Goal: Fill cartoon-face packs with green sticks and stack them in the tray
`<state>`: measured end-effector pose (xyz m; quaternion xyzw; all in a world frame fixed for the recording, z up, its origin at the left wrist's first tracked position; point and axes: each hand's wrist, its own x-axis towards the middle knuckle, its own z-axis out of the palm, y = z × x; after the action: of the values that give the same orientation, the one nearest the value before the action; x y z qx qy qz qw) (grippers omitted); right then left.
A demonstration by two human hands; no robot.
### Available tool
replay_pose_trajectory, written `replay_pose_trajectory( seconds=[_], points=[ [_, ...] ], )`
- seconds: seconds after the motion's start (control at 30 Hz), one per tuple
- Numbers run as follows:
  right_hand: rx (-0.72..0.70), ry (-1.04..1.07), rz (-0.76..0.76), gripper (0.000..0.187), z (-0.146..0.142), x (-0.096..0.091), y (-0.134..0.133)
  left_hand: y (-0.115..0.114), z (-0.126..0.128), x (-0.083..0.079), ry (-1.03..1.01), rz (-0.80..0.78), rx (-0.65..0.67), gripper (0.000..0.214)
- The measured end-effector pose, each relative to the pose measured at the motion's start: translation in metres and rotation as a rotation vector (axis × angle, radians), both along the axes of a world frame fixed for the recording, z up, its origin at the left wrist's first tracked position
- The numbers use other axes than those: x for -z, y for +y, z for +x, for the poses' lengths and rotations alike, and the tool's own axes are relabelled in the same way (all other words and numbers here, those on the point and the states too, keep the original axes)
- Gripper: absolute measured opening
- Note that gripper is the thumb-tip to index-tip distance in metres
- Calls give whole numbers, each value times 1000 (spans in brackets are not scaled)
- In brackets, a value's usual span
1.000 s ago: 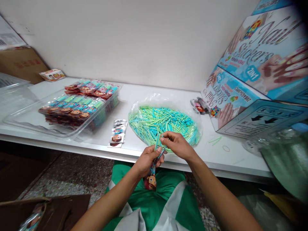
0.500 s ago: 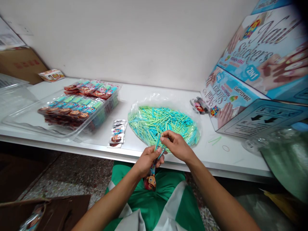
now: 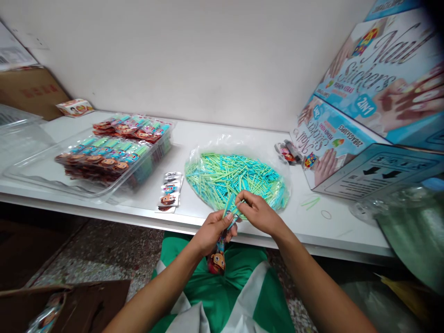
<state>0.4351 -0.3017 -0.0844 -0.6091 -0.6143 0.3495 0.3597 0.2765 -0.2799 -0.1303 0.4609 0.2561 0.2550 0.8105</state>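
My left hand point(image 3: 212, 231) is closed around a small printed packet point(image 3: 218, 260) with a cartoon face at its lower end, held upright over my lap just below the shelf edge. A few blue and green sticks point(image 3: 228, 207) poke up from the top of that packet. My right hand point(image 3: 257, 212) pinches at those stick tips with thumb and forefinger. Just behind both hands lies an open clear bag heaped with blue and green sticks point(image 3: 236, 178) on the white shelf point(image 3: 194, 138).
A clear plastic tray point(image 3: 41, 173) holds rows of filled cartoon packets point(image 3: 114, 148). Several flat packets point(image 3: 169, 189) lie beside the bag. Stacked "Nail Stickers" cartons point(image 3: 360, 115) stand at right, with loose sticks point(image 3: 310, 201) and a rubber band point(image 3: 325, 213) nearby. A cardboard box point(image 3: 69, 305) sits on the floor.
My right hand's fingertips have shifted slightly right and down at the stick tips; the left hand and packet have barely moved.
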Motion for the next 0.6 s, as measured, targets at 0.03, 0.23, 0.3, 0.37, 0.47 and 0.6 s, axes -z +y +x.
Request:
replay_pose_trajectory(
  seconds=[0.03, 0.23, 0.3, 0.37, 0.47, 0.6],
  points=[
    [-1, -11, 1, 7, 0, 0, -1, 0, 0, 0, 2, 2, 5, 34],
    [13, 86, -14, 12, 0, 5, -2, 2, 0, 3, 10, 57, -33, 32],
    [25, 171, -20, 27, -2, 8, -3, 6, -1, 2, 35, 113, -94, 31],
    [18, 226, -15, 37, -4, 10, -4, 10, -3, 0, 75, 192, -141, 32],
    [6, 273, 50, 41, -6, 12, -4, 14, -6, -5, 109, 283, -158, 33],
    [-21, 261, 171, 47, -7, 10, -5, 17, -12, -11, 70, 339, -120, 32]
  ],
)
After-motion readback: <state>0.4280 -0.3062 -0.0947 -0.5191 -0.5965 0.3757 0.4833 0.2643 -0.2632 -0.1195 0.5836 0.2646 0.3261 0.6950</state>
